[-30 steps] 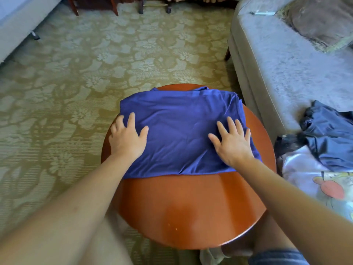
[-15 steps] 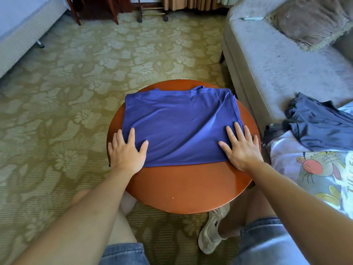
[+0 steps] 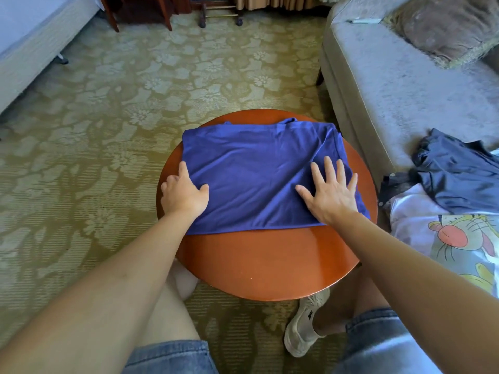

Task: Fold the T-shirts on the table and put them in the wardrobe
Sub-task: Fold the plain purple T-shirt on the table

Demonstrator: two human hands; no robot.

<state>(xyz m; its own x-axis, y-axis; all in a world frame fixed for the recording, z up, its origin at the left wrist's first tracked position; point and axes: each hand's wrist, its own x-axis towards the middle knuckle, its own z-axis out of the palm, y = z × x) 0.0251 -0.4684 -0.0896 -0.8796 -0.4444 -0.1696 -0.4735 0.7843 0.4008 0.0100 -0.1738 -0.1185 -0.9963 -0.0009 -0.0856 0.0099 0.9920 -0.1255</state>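
A blue T-shirt (image 3: 256,174) lies folded into a rough rectangle on the round red-brown wooden table (image 3: 270,263). My left hand (image 3: 185,194) is at the shirt's left edge: the thumb lies on the cloth, the index finger points along the edge, and the other fingers are curled at it. On the shirt's right near part, my right hand (image 3: 330,195) presses flat with its fingers spread. A dark blue garment (image 3: 459,174) and a white T-shirt with a cartoon print (image 3: 442,238) lie crumpled on the sofa at the right.
A grey sofa (image 3: 399,87) with a brown cushion (image 3: 445,28) stands close to the table's right side. A bed (image 3: 29,41) is at the far left and wooden furniture legs (image 3: 164,12) at the top. Patterned carpet (image 3: 121,109) surrounds the table. My knees are under its near edge.
My left hand went from lying flat on the shirt to curling its fingers at the left edge. My right hand slid slightly further onto the cloth and stays flat.
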